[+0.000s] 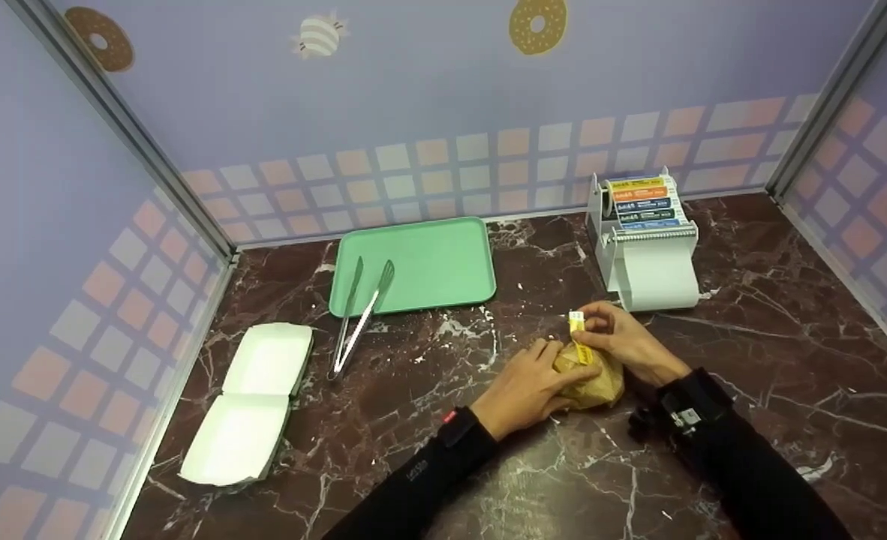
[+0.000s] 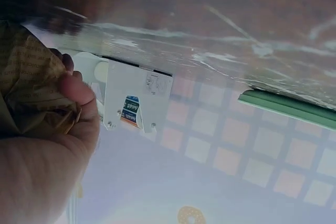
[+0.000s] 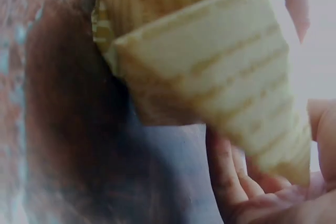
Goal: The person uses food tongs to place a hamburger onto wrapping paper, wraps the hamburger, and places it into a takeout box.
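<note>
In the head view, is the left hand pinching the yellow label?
No, the right hand pinches the yellow label, while the left hand holds the paper-wrapped bundle.

One left hand [image 1: 522,386], one right hand [image 1: 631,341], one parcel [image 1: 599,386], one sticker [image 1: 583,354].
Also on one worktop [image 1: 443,405]: one tray [image 1: 436,262], one pair of tongs [image 1: 362,322], one box [image 1: 252,409] (two halves, counted once) and one dispenser [image 1: 602,251] showing five coloured labels [image 1: 642,205]; behind, two printed doughnuts [image 1: 556,37] and two striped sweets [image 1: 319,36] (one partly out of view).
</note>
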The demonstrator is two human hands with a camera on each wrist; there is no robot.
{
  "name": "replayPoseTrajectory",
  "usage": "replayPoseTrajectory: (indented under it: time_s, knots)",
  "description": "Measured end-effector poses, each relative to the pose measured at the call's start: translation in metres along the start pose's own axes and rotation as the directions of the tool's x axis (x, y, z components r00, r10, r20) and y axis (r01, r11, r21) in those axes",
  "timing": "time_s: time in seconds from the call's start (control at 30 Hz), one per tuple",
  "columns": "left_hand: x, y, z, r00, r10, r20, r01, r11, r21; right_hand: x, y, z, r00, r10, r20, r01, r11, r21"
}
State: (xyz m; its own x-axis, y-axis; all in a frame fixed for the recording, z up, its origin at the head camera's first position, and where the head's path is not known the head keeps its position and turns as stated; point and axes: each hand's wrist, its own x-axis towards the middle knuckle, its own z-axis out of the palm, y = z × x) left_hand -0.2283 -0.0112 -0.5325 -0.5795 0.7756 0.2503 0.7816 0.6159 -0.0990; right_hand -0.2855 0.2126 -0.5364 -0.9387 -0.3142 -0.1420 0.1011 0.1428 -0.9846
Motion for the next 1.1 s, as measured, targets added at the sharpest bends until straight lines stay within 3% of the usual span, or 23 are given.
replayPoseTrajectory:
  time_s: [0.37,0.57,0.67,0.77,0.83,0.93,1.1]
  knots:
    - [-0.004,-0.002,0.003,0.996,0.033,-0.085,-0.031,0.999,0.016,0.0,-0.012,0.008,0.998,0.068,-0.015,-0.069,0.994,-0.082]
    - [-0.005,0.0,0.005,0.995,0.041,-0.088,-0.04,0.999,0.021,-0.002,-0.008,0.013,0.998,0.012,-0.069,-0.025,0.983,-0.184]
    - [-0.005,0.0,0.005,0.997,0.037,-0.074,-0.035,0.999,0.016,-0.003,-0.008,0.016,0.991,-0.093,-0.1,0.055,0.943,-0.328]
    - [-0.003,-0.001,0.005,0.997,0.036,-0.072,-0.034,0.999,0.026,-0.006,-0.01,0.019,0.978,-0.179,-0.107,0.104,0.863,-0.494]
    - [-0.002,0.0,0.004,0.996,0.038,-0.076,-0.035,0.999,0.037,-0.009,-0.01,0.019,0.976,-0.191,-0.102,0.105,0.829,-0.55]
    - [-0.002,0.0,0.005,0.996,0.044,-0.082,-0.041,0.998,0.041,-0.012,-0.01,0.019,0.988,-0.143,-0.064,0.086,0.838,-0.539]
    - [-0.002,0.0,0.007,0.996,0.045,-0.082,-0.043,0.999,0.021,-0.016,-0.004,0.02,0.998,-0.06,-0.002,0.055,0.92,-0.389]
